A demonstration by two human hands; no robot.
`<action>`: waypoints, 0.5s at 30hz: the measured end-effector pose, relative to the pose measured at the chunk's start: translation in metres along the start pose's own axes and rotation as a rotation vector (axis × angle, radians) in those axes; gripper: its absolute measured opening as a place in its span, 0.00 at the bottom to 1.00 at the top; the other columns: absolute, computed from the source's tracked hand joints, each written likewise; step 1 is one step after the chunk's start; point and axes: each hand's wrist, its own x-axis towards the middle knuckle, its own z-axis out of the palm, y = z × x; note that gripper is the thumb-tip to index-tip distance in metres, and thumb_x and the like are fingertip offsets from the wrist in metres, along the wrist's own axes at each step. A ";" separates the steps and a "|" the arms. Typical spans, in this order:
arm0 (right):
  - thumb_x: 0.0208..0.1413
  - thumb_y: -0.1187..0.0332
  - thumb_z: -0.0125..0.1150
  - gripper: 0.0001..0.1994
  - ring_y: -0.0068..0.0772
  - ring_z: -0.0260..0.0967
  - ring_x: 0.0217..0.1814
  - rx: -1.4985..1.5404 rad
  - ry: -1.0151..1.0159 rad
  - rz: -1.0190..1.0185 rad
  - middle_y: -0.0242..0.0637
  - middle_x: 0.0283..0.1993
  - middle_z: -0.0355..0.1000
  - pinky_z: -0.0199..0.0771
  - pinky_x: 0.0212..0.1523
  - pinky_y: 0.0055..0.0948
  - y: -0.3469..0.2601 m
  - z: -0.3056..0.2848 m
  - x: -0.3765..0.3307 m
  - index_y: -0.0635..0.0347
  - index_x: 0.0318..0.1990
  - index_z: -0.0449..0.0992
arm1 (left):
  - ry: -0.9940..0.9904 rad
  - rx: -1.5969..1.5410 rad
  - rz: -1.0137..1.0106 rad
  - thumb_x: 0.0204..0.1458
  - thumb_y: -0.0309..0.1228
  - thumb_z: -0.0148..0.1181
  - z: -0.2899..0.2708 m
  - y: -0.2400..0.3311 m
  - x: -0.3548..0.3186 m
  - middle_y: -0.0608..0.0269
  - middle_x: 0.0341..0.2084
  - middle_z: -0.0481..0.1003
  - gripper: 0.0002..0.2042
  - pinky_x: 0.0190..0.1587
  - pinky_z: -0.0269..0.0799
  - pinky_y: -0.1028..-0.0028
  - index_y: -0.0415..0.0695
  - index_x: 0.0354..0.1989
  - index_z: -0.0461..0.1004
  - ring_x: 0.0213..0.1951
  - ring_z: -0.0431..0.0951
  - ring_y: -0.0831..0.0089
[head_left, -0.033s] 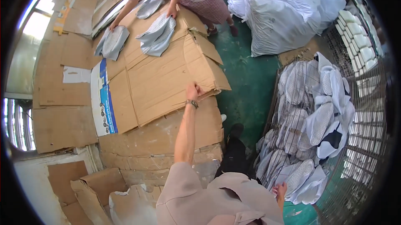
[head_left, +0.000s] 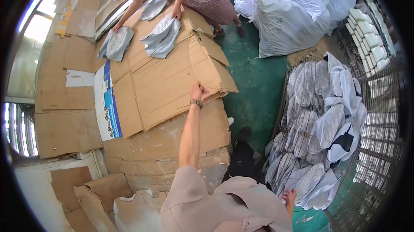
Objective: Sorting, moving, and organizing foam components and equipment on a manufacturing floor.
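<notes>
My left hand is closed in a loose fist over the near right corner of a cardboard-covered table, and nothing shows in its fingers. A watch or bracelet circles that wrist. Low on the right, my right hand hangs with fingers partly spread, beside grey quilted fabric pieces heaped in a wire cage. Whether it touches them I cannot tell. Across the table a co-worker's hands rest on two grey quilted pieces, one at left and one further right. A third piece lies behind.
Large white stuffed sacks stand on the green floor at the back right. The wire cage curves along my right. Stacked white bundles are beyond it. Cardboard sheets cover the left wall; cut cardboard leans near lower left.
My left hand and forearm have shifted very slightly to the left. The co-worker's hands and the fabric pieces look the same.
</notes>
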 end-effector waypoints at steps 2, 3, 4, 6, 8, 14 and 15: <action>0.55 0.74 0.55 0.36 0.33 0.71 0.24 0.005 0.012 -0.014 0.43 0.40 0.72 0.74 0.16 0.33 0.017 -0.007 0.001 0.53 0.72 0.52 | 0.109 0.195 0.086 0.64 0.45 0.44 0.008 0.029 0.012 0.63 0.15 0.71 0.23 0.20 0.73 0.68 0.41 0.21 0.70 0.19 0.77 0.67; 0.55 0.75 0.54 0.35 0.33 0.71 0.24 -0.004 0.025 -0.037 0.44 0.40 0.72 0.74 0.16 0.33 0.024 -0.009 0.002 0.51 0.72 0.52 | 0.100 0.205 0.092 0.64 0.45 0.44 0.012 0.044 0.016 0.63 0.15 0.71 0.23 0.20 0.73 0.68 0.41 0.21 0.70 0.19 0.77 0.67; 0.56 0.75 0.53 0.35 0.33 0.71 0.25 -0.017 0.044 -0.056 0.44 0.41 0.71 0.74 0.16 0.33 0.032 -0.013 0.003 0.48 0.72 0.53 | 0.082 0.175 0.110 0.64 0.51 0.43 0.018 0.056 0.015 0.63 0.17 0.71 0.24 0.26 0.76 0.66 0.40 0.30 0.72 0.22 0.78 0.67; 0.56 0.75 0.53 0.34 0.32 0.72 0.26 0.026 0.046 -0.057 0.42 0.39 0.71 0.74 0.16 0.32 0.040 -0.013 0.006 0.50 0.72 0.54 | 0.079 0.150 0.119 0.65 0.56 0.42 0.020 0.069 0.014 0.63 0.18 0.71 0.28 0.32 0.80 0.63 0.39 0.39 0.74 0.25 0.78 0.67; 0.56 0.74 0.54 0.34 0.31 0.72 0.27 0.016 0.041 -0.040 0.41 0.38 0.71 0.75 0.16 0.30 0.037 -0.002 0.002 0.53 0.72 0.54 | 0.012 0.066 0.146 0.63 0.62 0.40 0.027 0.084 0.012 0.61 0.24 0.76 0.34 0.37 0.82 0.62 0.37 0.49 0.72 0.28 0.80 0.65; 0.55 0.74 0.56 0.36 0.30 0.72 0.27 0.060 0.024 -0.039 0.40 0.38 0.71 0.75 0.17 0.30 0.026 0.016 0.000 0.56 0.72 0.52 | 0.036 -0.089 0.166 0.64 0.60 0.40 0.035 0.118 0.013 0.55 0.34 0.76 0.34 0.38 0.82 0.60 0.37 0.58 0.65 0.35 0.79 0.62; 0.55 0.73 0.57 0.36 0.30 0.72 0.28 0.090 0.013 -0.048 0.39 0.38 0.71 0.75 0.17 0.30 0.023 0.016 -0.003 0.56 0.72 0.51 | 0.028 -0.127 0.170 0.64 0.60 0.40 0.033 0.124 0.016 0.56 0.34 0.76 0.34 0.38 0.82 0.61 0.37 0.57 0.66 0.35 0.79 0.62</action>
